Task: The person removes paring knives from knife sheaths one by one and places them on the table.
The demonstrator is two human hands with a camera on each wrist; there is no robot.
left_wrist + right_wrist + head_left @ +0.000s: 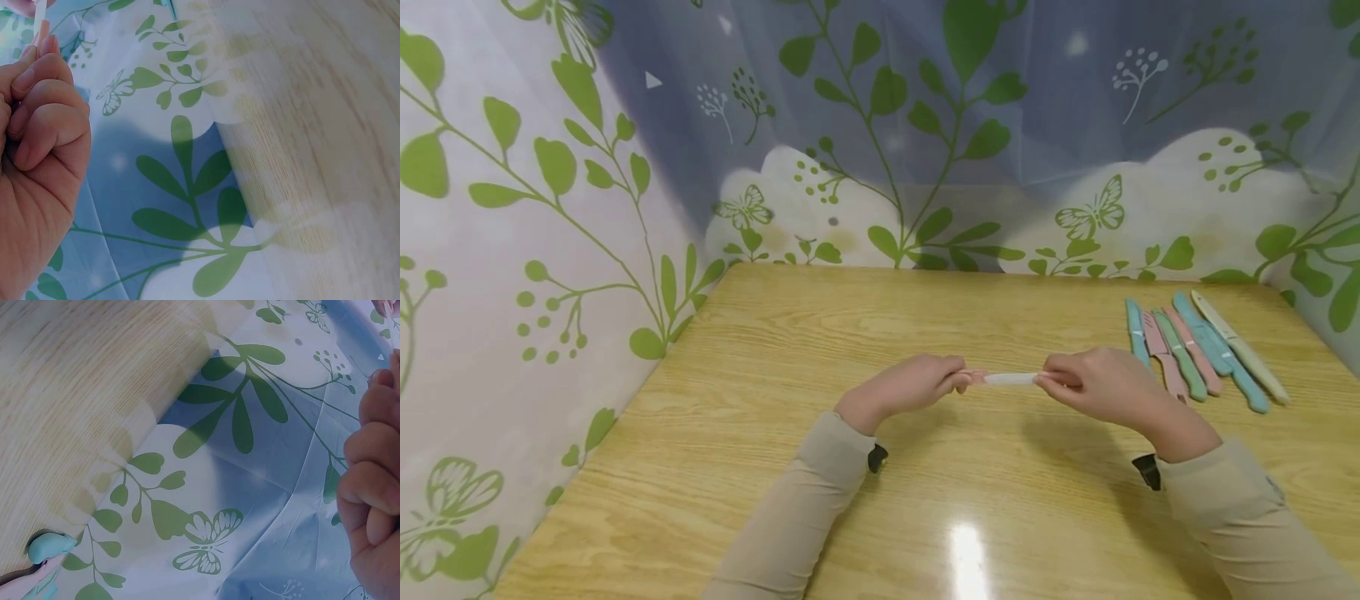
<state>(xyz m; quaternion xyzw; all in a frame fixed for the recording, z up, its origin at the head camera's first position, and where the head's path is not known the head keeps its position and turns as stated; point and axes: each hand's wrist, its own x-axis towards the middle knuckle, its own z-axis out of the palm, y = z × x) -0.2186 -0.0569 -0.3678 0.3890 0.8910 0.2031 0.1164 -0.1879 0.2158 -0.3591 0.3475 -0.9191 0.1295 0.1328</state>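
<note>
Between two hands (913,385) (1105,387), one knife (1009,378)

The worktop (760,350) shows wood grain under a smooth, glossy finish, with white glare toward its near edge and faint reflections along its far edge. The printed sheet (1075,133) behind that edge looks thin, creased and softly shiny, cloth or plastic. The knives (1208,337) by the far right corner look like smooth plastic, as does the pink-and-white piece (1011,378). The sleeves (797,500) are matt, wrinkled cloth.
</note>
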